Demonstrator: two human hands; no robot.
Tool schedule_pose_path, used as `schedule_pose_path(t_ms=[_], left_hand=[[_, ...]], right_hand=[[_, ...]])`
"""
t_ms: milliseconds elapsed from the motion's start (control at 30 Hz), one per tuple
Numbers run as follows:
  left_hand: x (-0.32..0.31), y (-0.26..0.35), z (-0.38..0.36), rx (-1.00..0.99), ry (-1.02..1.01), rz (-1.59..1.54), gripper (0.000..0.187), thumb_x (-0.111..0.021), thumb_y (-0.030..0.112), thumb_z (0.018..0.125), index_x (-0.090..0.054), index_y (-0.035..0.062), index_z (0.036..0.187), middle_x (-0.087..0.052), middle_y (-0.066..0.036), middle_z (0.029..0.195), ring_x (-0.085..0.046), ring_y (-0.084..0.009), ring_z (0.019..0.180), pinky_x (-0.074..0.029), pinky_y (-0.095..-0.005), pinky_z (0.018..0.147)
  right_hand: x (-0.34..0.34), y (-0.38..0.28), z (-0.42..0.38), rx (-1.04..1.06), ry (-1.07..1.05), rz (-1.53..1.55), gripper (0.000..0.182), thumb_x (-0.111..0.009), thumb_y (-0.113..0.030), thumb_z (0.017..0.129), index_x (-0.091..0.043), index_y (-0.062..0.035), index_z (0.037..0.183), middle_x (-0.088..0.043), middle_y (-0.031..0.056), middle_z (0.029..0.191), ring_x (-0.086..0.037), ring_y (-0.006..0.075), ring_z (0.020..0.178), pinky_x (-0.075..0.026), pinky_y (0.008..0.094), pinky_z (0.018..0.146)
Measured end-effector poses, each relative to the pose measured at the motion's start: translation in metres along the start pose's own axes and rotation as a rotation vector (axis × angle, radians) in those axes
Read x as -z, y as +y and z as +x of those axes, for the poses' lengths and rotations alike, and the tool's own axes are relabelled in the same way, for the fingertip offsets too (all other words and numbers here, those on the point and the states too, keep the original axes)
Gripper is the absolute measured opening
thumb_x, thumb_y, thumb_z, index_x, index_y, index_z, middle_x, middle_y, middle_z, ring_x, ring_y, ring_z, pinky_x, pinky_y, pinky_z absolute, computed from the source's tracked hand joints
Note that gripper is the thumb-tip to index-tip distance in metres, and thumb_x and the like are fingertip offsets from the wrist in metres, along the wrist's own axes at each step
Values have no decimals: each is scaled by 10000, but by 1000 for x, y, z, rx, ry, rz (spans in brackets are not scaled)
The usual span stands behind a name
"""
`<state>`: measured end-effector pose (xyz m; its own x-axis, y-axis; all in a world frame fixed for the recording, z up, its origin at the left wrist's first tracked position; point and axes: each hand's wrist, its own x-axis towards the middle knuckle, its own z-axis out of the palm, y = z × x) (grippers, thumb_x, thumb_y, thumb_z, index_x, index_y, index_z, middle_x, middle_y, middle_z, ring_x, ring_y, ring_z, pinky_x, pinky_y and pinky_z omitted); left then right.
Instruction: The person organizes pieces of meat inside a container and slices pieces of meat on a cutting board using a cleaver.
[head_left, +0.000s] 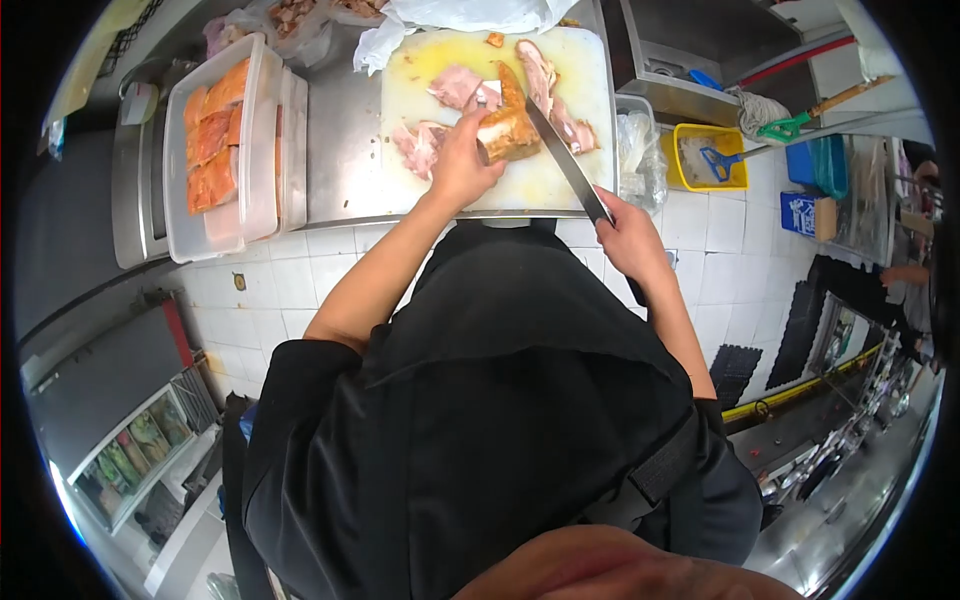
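My left hand (466, 165) grips a browned piece of meat (512, 133) near the middle of the white cutting board (410, 85). In my right hand (632, 238) is a long knife (565, 158), its handle wrapped by my fingers. The blade slants up and left, its tip beside the right edge of the browned piece; whether it touches is hard to tell. A pale pink slab of meat (455, 87) lies behind my left hand, and a ragged piece (418, 147) lies left of it. Long strips of meat (538, 75) rest at the board's right side.
Left of the board, a clear plastic tub (258, 110) holds orange slabs (213, 140). White plastic bags (470, 14) lie behind the board. A plastic bag (636, 150) sits at the right edge, near a yellow bucket (682, 155) with a blue-headed brush (718, 163).
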<state>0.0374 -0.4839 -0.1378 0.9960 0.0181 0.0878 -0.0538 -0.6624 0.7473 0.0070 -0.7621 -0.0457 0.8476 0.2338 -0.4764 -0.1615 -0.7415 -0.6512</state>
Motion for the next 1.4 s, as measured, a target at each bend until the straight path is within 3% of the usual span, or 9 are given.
schedule_pose_path(t_ms=[133,200,300,633,1167,1267,1333,1367,1400], left_hand=[[9,-3,-4,-85,-96,-62,782,-874,114,686,-485,109,1364,-533,-154,1394,-532,-366,1272,-458,-414,1045],[12,-7,0,-118,-141,-89,807,-893,146,679,-486,108,1375,-540,-143,1401,-516,-346,1310,-426,-420,1089],[10,-12,-3,-70,-139,-159,872,-918,156,652,-465,110,1397,-532,-143,1412,-503,-338,1330,-415,-417,1102],[-10,-29,-22,-36,90,-276,874,-939,237,641,-481,83,1369,-585,-166,1341,-578,-358,1231,-488,-421,1008],[-7,-36,-16,-6,-11,-280,865,-933,203,635,-503,129,1383,-578,-120,1388,-567,-332,1271,-473,-403,1040],[1,-30,-16,-37,-84,-253,965,-949,261,604,-452,102,1416,-595,-163,1354,-566,-376,1249,-474,-429,1033],[16,-7,-13,-49,13,-171,1049,-964,292,572,-423,71,1443,-572,-181,1382,-524,-378,1299,-437,-440,1082],[24,5,-9,-79,-33,-169,1049,-964,292,572,-423,71,1443,-572,-181,1382,-524,-378,1299,-437,-440,1082],[33,18,-5,-134,-59,-44,1065,-960,305,575,-413,54,1454,-558,-190,1398,-507,-373,1318,-423,-446,1097]], right_hand=[[0,15,0,-27,-58,7,553,-558,-95,844,-576,-130,1396,-673,273,879,-664,416,823,-521,450,790],[-1,22,1,-1,-27,21,538,-517,-32,909,-558,-131,1436,-612,47,706,-569,112,580,-487,287,563],[2,15,-1,-88,-68,141,534,-528,-26,932,-533,-125,1457,-602,29,717,-545,93,575,-473,270,541],[8,4,0,-135,-19,164,553,-541,-46,921,-521,-124,1469,-603,28,687,-553,101,561,-478,277,543],[-4,5,5,-157,-27,115,552,-538,-28,941,-485,-92,1488,-581,15,699,-515,88,557,-441,261,515],[-10,10,3,-160,-11,180,541,-531,-23,940,-505,-99,1475,-595,26,722,-528,86,581,-457,261,536],[-12,20,3,-47,38,136,524,-517,-17,939,-534,-107,1455,-599,26,723,-544,77,602,-472,257,552],[-10,16,0,-66,60,118,534,-546,-99,858,-568,-96,1391,-694,258,895,-696,370,783,-536,422,764],[-9,14,-2,-95,88,151,534,-546,-99,858,-568,-96,1391,-694,258,895,-696,370,783,-536,422,764]])
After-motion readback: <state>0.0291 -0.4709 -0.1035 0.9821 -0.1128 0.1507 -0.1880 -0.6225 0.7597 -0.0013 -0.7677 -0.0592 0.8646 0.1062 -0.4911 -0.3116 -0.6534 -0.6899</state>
